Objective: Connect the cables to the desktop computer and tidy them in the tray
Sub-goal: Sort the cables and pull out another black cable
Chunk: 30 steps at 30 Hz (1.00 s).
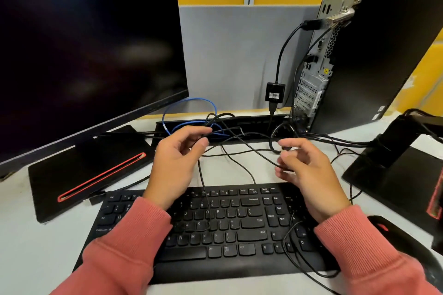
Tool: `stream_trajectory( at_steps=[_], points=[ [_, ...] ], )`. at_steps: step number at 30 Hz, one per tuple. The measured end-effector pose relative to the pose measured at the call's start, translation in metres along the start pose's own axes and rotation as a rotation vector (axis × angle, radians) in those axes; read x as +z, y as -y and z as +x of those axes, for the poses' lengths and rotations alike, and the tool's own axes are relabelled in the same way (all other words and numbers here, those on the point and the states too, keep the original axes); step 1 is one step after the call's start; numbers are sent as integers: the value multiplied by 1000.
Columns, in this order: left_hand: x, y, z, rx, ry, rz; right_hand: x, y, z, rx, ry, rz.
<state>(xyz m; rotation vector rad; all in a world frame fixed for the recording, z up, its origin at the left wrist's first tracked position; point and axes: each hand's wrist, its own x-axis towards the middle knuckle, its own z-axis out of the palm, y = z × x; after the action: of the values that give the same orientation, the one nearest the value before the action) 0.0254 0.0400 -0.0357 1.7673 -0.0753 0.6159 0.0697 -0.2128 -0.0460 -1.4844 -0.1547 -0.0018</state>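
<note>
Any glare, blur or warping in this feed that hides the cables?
Head view: wide-angle warping tilts the monitor and computer; blue glare on the screen; right hand slightly motion-blurred; thin black cables stay readable on the white desk, less so over the keyboard.

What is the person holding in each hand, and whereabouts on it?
Both hands pinch thin black cable mid-length: left hand near a loop, right hand near its fingertips. No plug is visible.

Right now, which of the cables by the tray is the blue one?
The blue cable arching up behind the tray, left of the hanging adapter. All the other cables are black.
</note>
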Motion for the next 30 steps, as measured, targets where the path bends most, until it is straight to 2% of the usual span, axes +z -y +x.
stream_trajectory(
  at_steps=[6,14,23,26,30],
  points=[
    [5,6,-6,-31,52,-174,-5,-12,3,9,65,-104],
    [3,12,-5,-16,34,-64,-11,-11,5,65,99,-214],
    [-8,-14,10,9,30,-268,-7,-5,13,73,174,-506],
    [-21,-37,32,62,31,-275,0,-2,14,71,234,-608],
    [-42,-85,72,171,-11,-200,22,-2,9,86,416,-727]
  ],
)
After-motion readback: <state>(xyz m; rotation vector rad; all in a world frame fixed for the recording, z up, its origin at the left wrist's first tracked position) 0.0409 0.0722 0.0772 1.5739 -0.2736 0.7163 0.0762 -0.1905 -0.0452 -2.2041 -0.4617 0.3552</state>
